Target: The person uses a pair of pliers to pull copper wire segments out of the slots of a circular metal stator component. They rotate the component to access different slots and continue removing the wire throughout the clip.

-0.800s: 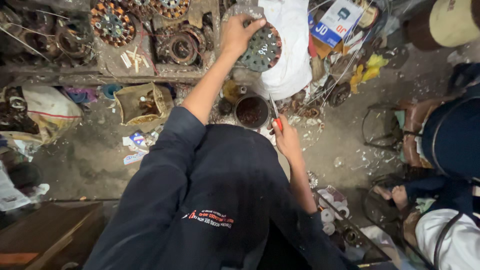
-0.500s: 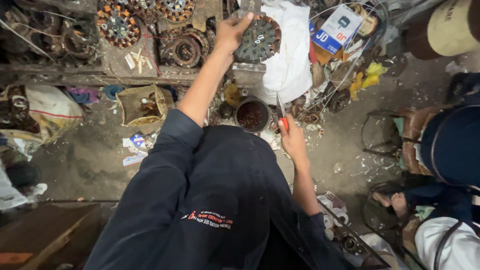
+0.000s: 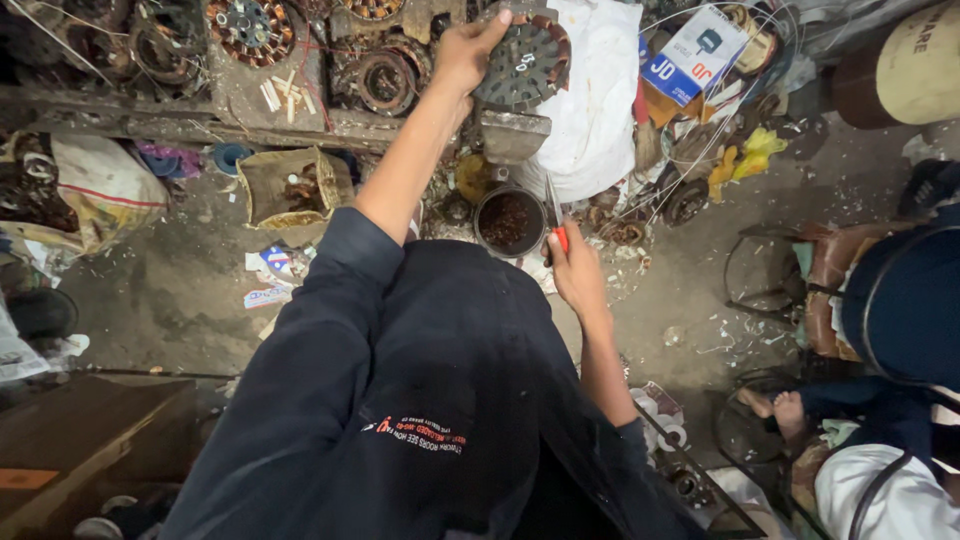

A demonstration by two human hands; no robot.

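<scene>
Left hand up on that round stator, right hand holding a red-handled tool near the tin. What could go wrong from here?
1. The left hand steadies the round dark slotted metal stator only at its rim on the cluttered bench; it could tip onto the round tin of brown scraps below.
2. The right hand points the red-handled metal tool upward, toward the left forearm; a slip could jab it.
3. Loose wire loops beside the stator could snag.

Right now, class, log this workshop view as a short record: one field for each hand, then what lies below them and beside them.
Left hand: left hand grips the edge of a round dark motor core, arm stretched out.
Right hand: right hand holds a red-handled tool, blade up.
Below: dark round tin holding brownish scrap, on the dirty floor.
Beside: white cloth right of the core; more wound cores on the left.
</scene>
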